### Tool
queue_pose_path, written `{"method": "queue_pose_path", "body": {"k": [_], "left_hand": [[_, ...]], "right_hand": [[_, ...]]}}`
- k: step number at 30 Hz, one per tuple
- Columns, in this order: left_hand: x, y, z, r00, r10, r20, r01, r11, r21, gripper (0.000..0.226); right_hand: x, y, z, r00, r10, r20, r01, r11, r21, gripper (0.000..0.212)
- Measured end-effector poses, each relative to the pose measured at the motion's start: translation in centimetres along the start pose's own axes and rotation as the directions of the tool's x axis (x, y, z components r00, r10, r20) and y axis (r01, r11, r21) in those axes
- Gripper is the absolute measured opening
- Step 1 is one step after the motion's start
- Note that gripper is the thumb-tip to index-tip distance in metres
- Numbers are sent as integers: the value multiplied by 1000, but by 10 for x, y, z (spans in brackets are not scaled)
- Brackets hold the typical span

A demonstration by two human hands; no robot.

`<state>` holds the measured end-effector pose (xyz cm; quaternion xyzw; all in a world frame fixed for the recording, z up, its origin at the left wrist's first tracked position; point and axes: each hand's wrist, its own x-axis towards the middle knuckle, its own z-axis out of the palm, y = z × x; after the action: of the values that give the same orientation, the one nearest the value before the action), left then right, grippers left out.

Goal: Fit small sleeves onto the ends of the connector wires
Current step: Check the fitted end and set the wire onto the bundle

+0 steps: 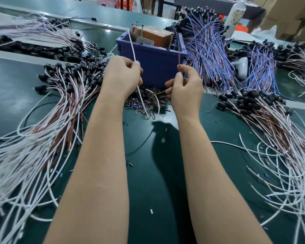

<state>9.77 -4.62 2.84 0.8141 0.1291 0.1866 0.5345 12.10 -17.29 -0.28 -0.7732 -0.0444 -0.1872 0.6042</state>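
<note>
Blue bin (148, 55): I see it at 12 o'clock, brown box (153, 35) inside.
Bottle (236, 16): 1 o'clock.
Cardboard boxes (292, 16): 2 o'clock.

We cannot tell what the right hand (185, 85) pinches besides the brown wire (179, 53), which vanishes behind its fingers. The left hand (123, 74) hides a stretch of the white wire (132, 44) (the part inside the grip). The label (147, 42) in the blue bin (148, 57) is too small to read. The far bottle (236, 14) is blurred, its top cut off.
</note>
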Motion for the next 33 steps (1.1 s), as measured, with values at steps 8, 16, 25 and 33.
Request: {"method": "queue_pose_path", "body": {"k": [8,16,25,33], "left_hand": [[-2,1,3,998,10,62,-10,1000,10,29],[-3,-1,7,996,-16,85,17,1000,-4,27],[-3,-1,7,993,19,120,-20,1000,5,26],[-5,2,5,989,29,144,-33,999,23,26]], "right_hand": [[-1,1,-1,999,-28,-36,28,1000,-12,25],[0,-3,-1,998,-69,14,69,995,-77,35],[2,-2,-2,996,-77,40,81,992,-92,39],[2,-2,-3,996,-80,45,84,992,-92,41]]}}
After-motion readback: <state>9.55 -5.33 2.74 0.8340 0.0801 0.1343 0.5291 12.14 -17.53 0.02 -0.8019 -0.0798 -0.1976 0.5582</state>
